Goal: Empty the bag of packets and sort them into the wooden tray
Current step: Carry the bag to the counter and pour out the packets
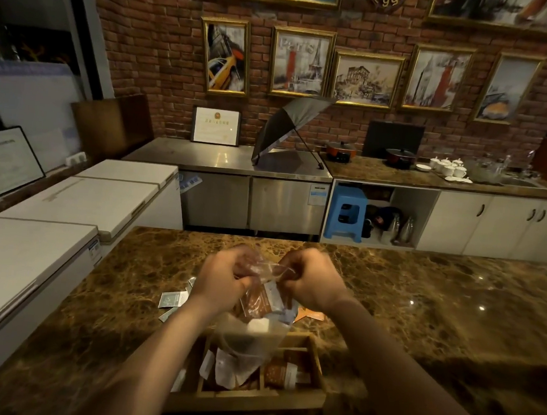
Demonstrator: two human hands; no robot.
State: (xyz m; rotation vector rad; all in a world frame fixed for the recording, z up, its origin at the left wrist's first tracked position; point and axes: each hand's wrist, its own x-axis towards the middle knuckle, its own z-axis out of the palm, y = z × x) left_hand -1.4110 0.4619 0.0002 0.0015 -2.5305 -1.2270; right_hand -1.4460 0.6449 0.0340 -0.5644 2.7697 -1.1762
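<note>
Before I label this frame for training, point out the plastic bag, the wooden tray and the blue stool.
plastic bag (252,330): head view, on its clear lower body.
wooden tray (316,358): head view, on its right wall.
blue stool (348,197): head view, on its seat edge.

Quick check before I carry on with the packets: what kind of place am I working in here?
Probably the service area of a café or small restaurant. A steel under-counter fridge stands against the brick wall, white cups sit beside a sink, and chest freezers line the left side.
</note>
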